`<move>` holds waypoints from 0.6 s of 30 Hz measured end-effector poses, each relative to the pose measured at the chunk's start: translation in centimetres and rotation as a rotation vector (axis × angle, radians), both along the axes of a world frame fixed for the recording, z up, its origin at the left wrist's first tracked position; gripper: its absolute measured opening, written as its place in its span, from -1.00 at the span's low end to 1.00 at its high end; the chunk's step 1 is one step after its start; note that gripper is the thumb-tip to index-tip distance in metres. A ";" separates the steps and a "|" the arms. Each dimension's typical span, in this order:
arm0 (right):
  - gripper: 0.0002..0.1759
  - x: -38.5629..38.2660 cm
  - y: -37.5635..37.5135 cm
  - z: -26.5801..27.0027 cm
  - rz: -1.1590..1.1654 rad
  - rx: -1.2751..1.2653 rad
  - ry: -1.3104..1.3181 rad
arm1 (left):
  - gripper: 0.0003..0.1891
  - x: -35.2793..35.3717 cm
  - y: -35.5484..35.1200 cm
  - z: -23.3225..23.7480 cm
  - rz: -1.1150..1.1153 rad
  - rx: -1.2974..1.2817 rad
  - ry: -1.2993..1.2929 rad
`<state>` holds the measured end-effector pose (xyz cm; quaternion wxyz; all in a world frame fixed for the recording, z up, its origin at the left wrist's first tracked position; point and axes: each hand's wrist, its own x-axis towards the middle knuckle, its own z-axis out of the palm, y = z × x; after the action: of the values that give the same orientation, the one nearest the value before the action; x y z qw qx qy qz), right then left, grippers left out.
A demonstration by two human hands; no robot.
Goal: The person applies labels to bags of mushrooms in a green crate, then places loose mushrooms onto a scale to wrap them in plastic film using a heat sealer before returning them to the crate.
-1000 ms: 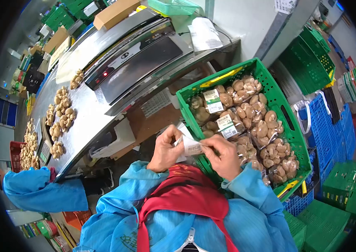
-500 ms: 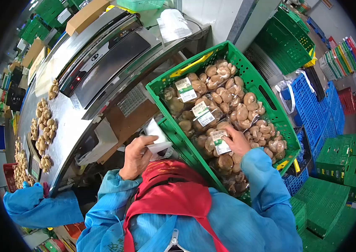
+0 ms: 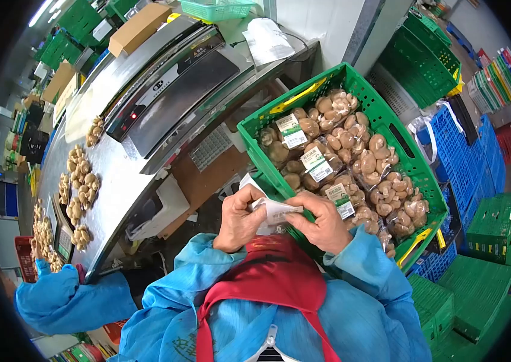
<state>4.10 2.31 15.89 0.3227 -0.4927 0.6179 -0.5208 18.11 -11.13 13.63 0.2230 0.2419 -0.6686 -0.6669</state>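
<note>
Both hands are nearly closed in front of the red apron [image 3: 267, 274]: my left hand [image 3: 240, 220] pinches one side of a white label strip [image 3: 278, 211] between thumb and fingers, and my right hand [image 3: 319, 223] pinches the other. The strip is thin, pale and folded, with faint grey print, and sits just beside the near-left wall of a green crate [image 3: 397, 123]. That crate holds clear, shiny packs of brown mushrooms [image 3: 382, 160], plump and packed close; three packs along its left side carry white-and-green labels [image 3: 292, 131].

Left of it I have a metal counter [image 3: 116, 163], glossy under the light, bearing clusters of mushrooms [image 3: 80, 181], a dark machine [image 3: 177, 96] with a red light, and a white sheet [image 3: 267, 41]. A co-worker's blue sleeve [image 3: 74, 298] shows at lower left. Blue crates [image 3: 460, 157] and stacked green crates [image 3: 479, 289] fill the right side.

The pack labels show dark characters and a small square code, but they're too small for me to read. The machine has a pale logo I can't make out either.
</note>
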 end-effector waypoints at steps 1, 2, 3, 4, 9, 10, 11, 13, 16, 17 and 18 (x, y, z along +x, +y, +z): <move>-0.80 0.4 0.0 0.1 -0.080 0.013 0.013 | -0.93 0.2 -0.4 -0.6 -0.007 0.002 0.004; -0.84 0.8 0.1 0.2 -0.162 0.029 0.027 | -0.91 0.4 -0.7 -1.1 -0.026 -0.204 -0.018; -0.89 1.2 0.5 0.4 -0.183 0.070 0.096 | -0.88 0.6 -0.9 -1.5 -0.047 -0.405 -0.039; -0.89 1.6 0.8 0.2 -0.201 0.084 0.100 | -0.88 0.8 -1.0 -1.7 -0.065 -0.393 -0.032; -0.80 -0.2 7.0 1.8 -0.660 -0.001 -0.047 | -0.80 1.2 -1.2 -2.9 -0.171 -0.403 0.097; -0.80 -1.8 8.8 2.5 -0.911 0.123 0.109 | -0.81 1.6 -1.2 -3.7 -0.163 -0.336 0.096; -0.78 -4.2 11.2 2.1 -0.946 0.291 0.021 | -0.84 2.1 -1.0 -4.6 -0.137 -0.240 0.138; -0.73 -7.7 15.7 -1.7 -0.673 0.348 0.031 | -0.83 2.6 -0.5 -3.0 -0.124 -0.003 -0.053; -0.63 -9.3 19.1 -7.2 -0.313 0.631 0.180 | -0.71 2.3 -1.9 -2.7 -0.346 -0.680 0.090; -0.59 -9.3 18.9 -7.3 -0.237 0.725 0.143 | -0.71 2.1 -1.6 -2.2 -0.336 -0.733 0.087; -0.59 -9.7 18.4 -8.4 -0.165 0.747 0.095 | -0.71 1.9 -1.1 -1.5 -0.325 -0.785 0.076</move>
<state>-5.59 20.72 7.49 0.4079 -0.3134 0.8171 -0.2605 20.05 -12.18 12.08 0.2146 0.0053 -0.8924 -0.3968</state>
